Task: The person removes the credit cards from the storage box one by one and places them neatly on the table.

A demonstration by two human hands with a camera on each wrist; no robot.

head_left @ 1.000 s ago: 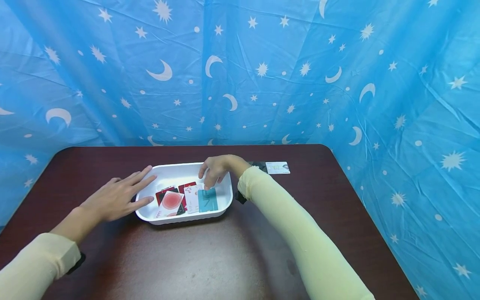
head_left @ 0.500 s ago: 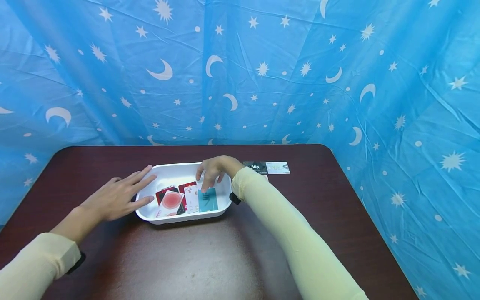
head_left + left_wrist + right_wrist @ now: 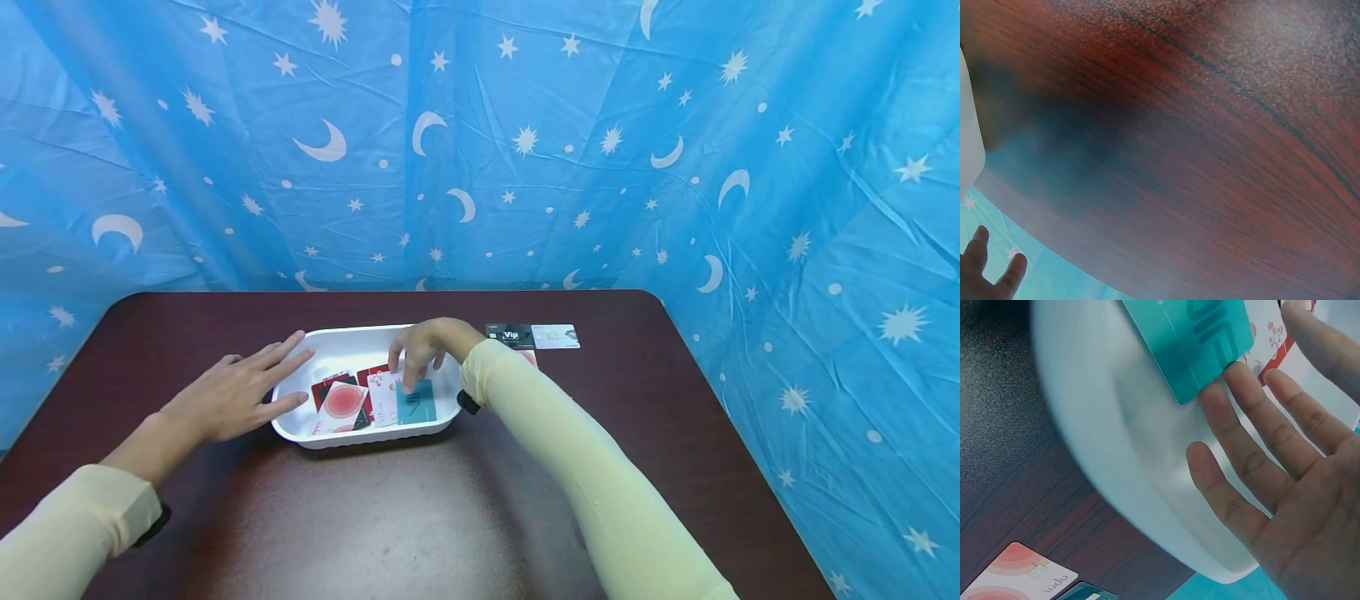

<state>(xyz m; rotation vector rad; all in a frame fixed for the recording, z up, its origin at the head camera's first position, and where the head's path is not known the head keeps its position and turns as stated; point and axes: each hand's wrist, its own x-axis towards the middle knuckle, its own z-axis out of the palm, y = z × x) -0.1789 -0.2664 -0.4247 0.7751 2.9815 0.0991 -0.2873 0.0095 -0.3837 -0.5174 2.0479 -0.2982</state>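
Observation:
A white tray [image 3: 330,340] on the table holds several overlapping cards. My right hand [image 3: 422,348] reaches over its right part, and in the right wrist view the spread right hand [image 3: 1291,462] has fingertips at the edge of a teal card [image 3: 1194,344]. Left of that teal card [image 3: 417,408] lies a white card [image 3: 382,402] with a red one partly under it. My left hand [image 3: 228,398] lies with straight, spread fingers at the tray's left rim; fingers of the left hand [image 3: 994,269] show in the left wrist view.
Right of the tray on the dark table [image 3: 360,517] lie a black card [image 3: 510,335] and a silvery white card [image 3: 556,336]. A pink-patterned card [image 3: 528,358] is partly hidden by the right sleeve. A blue curtain [image 3: 480,167] hangs behind the table.
My right hand has moved slightly left and toward the near side, over the teal and white cards. More of the black and pink cards outside the tray shows. The left hand has stayed still.

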